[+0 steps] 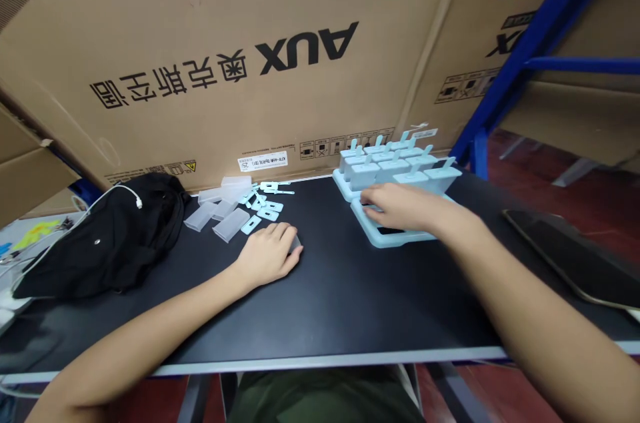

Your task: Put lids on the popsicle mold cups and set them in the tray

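My left hand [270, 253] rests on the black table, its fingers wrapped round a clear popsicle mold [295, 245] that shows only at the thumb side. Beyond it lie several loose clear molds [231, 225] and a scatter of light blue popsicle sticks and lids [269, 206]. My right hand [393, 201] is at the near part of a light blue popsicle mold tray [380, 237], fingers bent at its left rim; some fingertips are hidden. Behind that hand, several filled-in molds with upright blue stick handles [363, 174] stand in rows in the tray.
A large cardboard box [300, 109] rises along the table's back edge. At the left are a black cloth bag [135, 236] and a white cable [80, 219]. A dark phone-like slab [570, 253] lies at the right, near a blue metal frame [520, 69].
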`<control>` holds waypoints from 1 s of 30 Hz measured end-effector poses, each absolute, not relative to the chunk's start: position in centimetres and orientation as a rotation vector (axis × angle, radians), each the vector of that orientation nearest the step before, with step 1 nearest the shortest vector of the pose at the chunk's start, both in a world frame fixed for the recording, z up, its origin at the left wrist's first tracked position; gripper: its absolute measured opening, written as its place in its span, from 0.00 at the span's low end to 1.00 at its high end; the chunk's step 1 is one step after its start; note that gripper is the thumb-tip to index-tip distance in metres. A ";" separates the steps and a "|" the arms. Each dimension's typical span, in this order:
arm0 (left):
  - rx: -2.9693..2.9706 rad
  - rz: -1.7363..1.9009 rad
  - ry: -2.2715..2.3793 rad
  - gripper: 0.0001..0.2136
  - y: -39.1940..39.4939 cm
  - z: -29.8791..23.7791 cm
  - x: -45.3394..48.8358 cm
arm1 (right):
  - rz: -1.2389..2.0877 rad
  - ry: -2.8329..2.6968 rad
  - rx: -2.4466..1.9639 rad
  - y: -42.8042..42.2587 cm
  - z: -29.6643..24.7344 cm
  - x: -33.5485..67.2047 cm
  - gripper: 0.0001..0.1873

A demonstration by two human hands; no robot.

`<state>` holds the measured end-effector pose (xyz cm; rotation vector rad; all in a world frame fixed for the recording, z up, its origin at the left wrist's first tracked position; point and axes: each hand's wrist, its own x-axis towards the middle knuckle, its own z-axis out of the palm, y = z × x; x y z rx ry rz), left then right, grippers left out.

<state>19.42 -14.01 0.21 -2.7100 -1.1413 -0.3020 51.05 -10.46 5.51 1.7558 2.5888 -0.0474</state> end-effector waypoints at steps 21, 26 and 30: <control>-2.870 -0.725 -1.171 0.14 -13.0 -0.1 18.7 | -0.344 3.097 1.013 -12.6 3.7 43.8 0.13; -2.924 -0.690 -1.233 0.11 -12.4 -0.5 18.5 | -0.564 3.109 1.112 -12.3 5.1 46.0 0.09; -3.047 -0.690 -1.091 0.05 -12.2 -0.6 18.4 | -0.505 3.188 1.250 -11.8 6.1 48.0 0.08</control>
